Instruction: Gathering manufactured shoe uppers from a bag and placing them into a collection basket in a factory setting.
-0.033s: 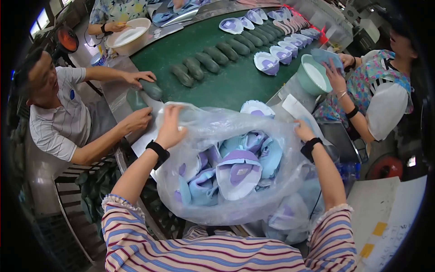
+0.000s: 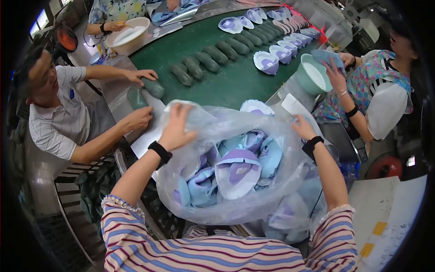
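Plastic bag [image 2: 222, 216], single, two hands [image 2: 176, 131] [image 2: 305, 129] at its rim

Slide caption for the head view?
Left hand and right hand at an open, translucent bag of blue and purple shoe pieces.

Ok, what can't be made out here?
Head view:
Bottom of the plastic bag: hidden under heaped fabric pieces.
Number of pieces: upper ones cover lower ones.
Palm of the right hand: hidden behind its back.
Head of the top-left co-worker: cut off by picture's edge.
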The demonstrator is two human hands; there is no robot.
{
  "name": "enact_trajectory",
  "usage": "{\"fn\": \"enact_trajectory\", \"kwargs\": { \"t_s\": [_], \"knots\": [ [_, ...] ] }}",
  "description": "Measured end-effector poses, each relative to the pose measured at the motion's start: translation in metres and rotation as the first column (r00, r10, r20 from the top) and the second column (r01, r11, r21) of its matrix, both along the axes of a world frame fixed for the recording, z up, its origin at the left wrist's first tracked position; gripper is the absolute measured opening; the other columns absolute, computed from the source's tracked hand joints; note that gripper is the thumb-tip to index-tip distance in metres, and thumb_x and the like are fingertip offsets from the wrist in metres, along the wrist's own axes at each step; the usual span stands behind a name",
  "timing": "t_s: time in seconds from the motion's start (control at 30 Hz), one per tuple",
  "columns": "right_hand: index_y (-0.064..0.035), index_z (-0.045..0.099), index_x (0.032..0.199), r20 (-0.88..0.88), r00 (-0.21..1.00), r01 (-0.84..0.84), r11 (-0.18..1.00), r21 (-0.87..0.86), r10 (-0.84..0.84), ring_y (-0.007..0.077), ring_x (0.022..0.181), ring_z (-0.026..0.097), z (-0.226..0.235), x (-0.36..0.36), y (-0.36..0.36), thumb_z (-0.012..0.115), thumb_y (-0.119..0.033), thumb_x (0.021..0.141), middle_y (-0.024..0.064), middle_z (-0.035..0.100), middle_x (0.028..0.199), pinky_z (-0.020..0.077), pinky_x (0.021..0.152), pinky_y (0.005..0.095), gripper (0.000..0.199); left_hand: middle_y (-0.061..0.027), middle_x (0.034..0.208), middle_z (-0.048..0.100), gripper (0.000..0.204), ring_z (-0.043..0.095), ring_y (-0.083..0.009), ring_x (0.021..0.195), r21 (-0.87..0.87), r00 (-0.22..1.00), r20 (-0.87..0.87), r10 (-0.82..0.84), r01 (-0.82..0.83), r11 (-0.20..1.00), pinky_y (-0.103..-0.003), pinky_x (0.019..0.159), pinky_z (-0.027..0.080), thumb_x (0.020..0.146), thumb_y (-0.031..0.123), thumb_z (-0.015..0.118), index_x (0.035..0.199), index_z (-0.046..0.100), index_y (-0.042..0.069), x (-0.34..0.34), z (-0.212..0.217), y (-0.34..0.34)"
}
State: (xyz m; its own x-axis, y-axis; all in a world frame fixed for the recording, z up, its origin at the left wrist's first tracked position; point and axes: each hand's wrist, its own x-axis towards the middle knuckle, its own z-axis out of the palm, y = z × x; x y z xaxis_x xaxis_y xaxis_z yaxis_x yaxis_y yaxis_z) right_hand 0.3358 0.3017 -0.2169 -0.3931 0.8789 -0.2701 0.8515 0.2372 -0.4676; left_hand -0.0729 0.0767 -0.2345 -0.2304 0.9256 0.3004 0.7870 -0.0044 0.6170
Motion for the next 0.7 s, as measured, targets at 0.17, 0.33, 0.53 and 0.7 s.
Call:
{"fn": "enact_trajectory", "kwargs": {
  "t_s": [0.17, 0.33, 0.53, 0.7],
  "knots": [
    [-0.0107, 0.038, 0.127, -0.061, 0.783, -0.607, 0.781, 0.145, 0.620, 0.0304, 0.122, 0.032, 0.032, -0.081, -0.054, 0.066, -0.033, 0.071, 0.0162, 0.037, 0.130, 0.0312, 0.097, 0.0396, 0.067, -0.0253, 0.132, 0.028, 0.071, 0.040, -0.0377, 0.111, -0.496, 0.881, -0.345, -0.324, 0.122, 0.859, -0.041, 0.089, 0.039, 0.067, 0.041, 0.066, 0.119, 0.039, 0.001, 0.020, -0.008, 0.023],
    [-0.0125, 0.052, 0.112, 0.122, 0.842, -0.508, 0.848, -0.151, 0.526, 0.0271, 0.104, 0.051, -0.003, -0.098, -0.066, 0.063, -0.036, 0.073, 0.0118, 0.056, 0.108, 0.0413, 0.084, 0.0391, 0.048, -0.0115, 0.102, 0.055, 0.044, 0.053, -0.0219, 0.091, -0.337, 0.833, 0.504, -0.229, 0.434, 0.836, -0.033, 0.076, 0.043, 0.078, 0.032, 0.059, 0.108, 0.051, 0.000, -0.027, -0.074, 0.040],
    [-0.0055, 0.057, 0.087, 0.488, 0.819, -0.366, 0.930, 0.040, 0.301, 0.0290, 0.086, 0.055, -0.006, -0.084, -0.027, 0.058, -0.015, 0.075, 0.0108, 0.060, 0.088, 0.0451, 0.071, 0.0372, 0.015, -0.0052, 0.087, 0.060, 0.035, 0.057, -0.0158, 0.075, -0.506, 0.514, 0.817, 0.262, 0.420, 0.754, -0.030, 0.063, 0.044, 0.086, 0.031, 0.050, 0.098, 0.053, -0.002, -0.013, -0.079, 0.022],
    [-0.0084, 0.055, 0.092, 0.026, 0.865, -0.444, 0.739, 0.506, 0.502, 0.0294, 0.084, 0.054, 0.044, -0.147, -0.092, 0.057, -0.002, 0.068, 0.0103, 0.055, 0.087, 0.0456, 0.070, 0.0372, 0.025, -0.0228, 0.096, 0.057, 0.044, 0.055, -0.0336, 0.095, -0.692, 0.999, -0.035, -0.004, -0.021, 0.721, -0.042, 0.075, 0.045, 0.083, 0.036, 0.049, 0.109, 0.048, 0.001, -0.040, -0.098, 0.048]
  ]
}}
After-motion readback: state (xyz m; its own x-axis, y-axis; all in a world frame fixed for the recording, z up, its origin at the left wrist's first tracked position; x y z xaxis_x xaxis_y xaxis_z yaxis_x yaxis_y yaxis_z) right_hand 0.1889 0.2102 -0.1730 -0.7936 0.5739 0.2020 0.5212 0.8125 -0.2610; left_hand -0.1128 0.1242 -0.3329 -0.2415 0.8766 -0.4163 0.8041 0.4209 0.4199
